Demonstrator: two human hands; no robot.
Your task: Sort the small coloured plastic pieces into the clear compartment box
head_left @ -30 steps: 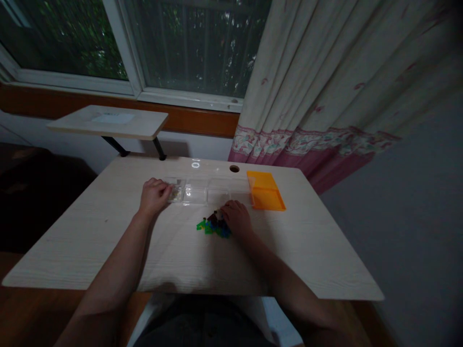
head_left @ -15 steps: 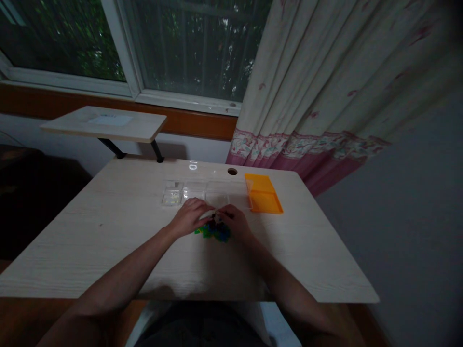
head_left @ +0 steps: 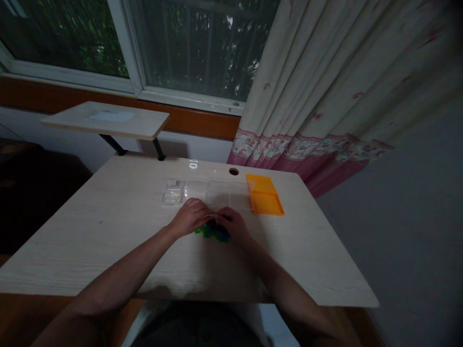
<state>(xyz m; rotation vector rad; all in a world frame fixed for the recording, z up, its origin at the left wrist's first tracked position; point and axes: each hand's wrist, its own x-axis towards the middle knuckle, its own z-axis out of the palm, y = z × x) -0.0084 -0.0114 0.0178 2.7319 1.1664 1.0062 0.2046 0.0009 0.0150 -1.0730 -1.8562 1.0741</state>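
My left hand (head_left: 191, 217) and my right hand (head_left: 234, 224) meet at the fingertips above a small heap of green and blue pieces (head_left: 215, 232). The fingers of both hands are bent and pressed together in a pinch. Whatever sits between them is too small and dark to name. Part of the heap is covered by the hands, and its pieces are too blurred to tell their kind. Just beyond my fingers lies a clear plastic box with compartments (head_left: 218, 198). Its left end holds some tiny things that I cannot make out.
An orange tray-like case (head_left: 266, 195) lies at the right end of the clear box. Behind it the wooden table (head_left: 296, 260) has a round cable hole (head_left: 234, 171). A raised shelf (head_left: 75, 115) with a paper stands at the back left, near the window and curtain (head_left: 289, 96).
My fingertips have come closer together over the heap, and the right fingers have curled in more. The camera view has shifted slightly. Box and orange case stay put.
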